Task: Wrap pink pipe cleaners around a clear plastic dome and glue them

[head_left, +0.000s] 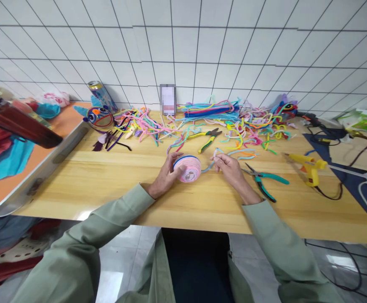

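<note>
My left hand [165, 174] is wrapped round a pink coiled pipe-cleaner ball [188, 168] with a blue rim, resting on the wooden table [107, 185]. My right hand [229, 167] pinches a light blue pipe cleaner [208, 168] that runs from the ball to my fingers. Teal-handled pliers [264, 182] lie just right of my right hand. Behind the ball lie yellow-green-handled pliers [209, 139].
A heap of coloured pipe cleaners [208, 120] spreads along the back by the tiled wall. A finished pipe-cleaner figure [99, 116] and a can [102, 95] stand at back left. A yellow glue gun [308, 168] with cables lies right. An orange table [19, 168] adjoins at left.
</note>
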A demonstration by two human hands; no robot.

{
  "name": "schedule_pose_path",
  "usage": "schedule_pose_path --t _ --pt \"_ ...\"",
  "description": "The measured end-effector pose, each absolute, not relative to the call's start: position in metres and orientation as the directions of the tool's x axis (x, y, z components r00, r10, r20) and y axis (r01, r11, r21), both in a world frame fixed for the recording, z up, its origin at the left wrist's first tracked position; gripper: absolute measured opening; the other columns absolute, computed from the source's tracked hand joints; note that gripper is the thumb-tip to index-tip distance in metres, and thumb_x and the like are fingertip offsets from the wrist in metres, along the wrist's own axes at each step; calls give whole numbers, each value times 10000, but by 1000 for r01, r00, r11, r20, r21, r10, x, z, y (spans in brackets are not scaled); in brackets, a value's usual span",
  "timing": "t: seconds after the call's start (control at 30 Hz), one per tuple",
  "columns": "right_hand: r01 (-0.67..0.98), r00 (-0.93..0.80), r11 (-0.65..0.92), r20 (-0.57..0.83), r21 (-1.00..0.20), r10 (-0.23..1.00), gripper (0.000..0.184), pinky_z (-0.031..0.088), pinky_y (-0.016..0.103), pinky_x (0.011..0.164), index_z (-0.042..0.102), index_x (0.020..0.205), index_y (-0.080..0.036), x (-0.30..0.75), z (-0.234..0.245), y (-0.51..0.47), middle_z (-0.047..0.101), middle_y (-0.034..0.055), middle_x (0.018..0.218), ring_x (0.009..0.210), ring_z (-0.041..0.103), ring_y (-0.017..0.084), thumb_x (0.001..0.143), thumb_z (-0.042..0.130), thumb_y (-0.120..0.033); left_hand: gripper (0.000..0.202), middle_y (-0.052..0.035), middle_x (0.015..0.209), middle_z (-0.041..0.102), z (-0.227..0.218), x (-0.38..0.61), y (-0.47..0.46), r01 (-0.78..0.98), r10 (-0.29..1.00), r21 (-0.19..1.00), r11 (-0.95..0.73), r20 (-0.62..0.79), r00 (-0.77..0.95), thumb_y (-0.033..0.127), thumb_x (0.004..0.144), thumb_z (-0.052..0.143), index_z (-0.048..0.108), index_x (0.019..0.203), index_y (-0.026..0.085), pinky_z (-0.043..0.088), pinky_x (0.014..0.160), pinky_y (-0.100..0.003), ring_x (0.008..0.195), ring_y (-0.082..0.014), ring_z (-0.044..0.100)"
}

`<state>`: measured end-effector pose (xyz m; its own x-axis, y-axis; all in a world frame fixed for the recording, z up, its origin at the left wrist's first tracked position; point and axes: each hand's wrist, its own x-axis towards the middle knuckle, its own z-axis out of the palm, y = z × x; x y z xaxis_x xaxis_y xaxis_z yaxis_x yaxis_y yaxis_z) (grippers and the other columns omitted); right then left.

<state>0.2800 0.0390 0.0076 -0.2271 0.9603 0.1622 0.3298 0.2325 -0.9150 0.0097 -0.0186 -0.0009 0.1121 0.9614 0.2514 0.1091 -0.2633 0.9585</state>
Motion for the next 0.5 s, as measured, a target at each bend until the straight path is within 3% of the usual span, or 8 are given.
schedule_pose_path --t 0.17,0.37,0.5 --pt "351 -235 232 154 -907 960 350 432 292 686 735 865 -211 279 7 39 611 -35 628 627 561 156 938 583 -517 631 -145 1374 658 -1 8 -20 109 966 965 -237 222 132 647 970 693 518 1385 204 518 1159 -542 1301 -317 653" --pt "357 -237 217 137 -909 962 389 438 299 707 724 881 -214 280 4 41 617 -27 631 652 580 168 932 570 -567 567 -129 1366 683 -1 6 -25 70 955 971 -227 208 210 565 977 714 540 1384 210 540 1133 -484 1276 -295 669" --pt "362 -241 213 130 -907 962 415 428 298 691 713 867 -222 280 3 41 620 -24 623 643 573 171 928 580 -610 633 -144 1451 620 -6 5 -29 117 958 966 -229 203 202 563 968 722 516 1456 217 511 1174 -505 1348 -315 629"
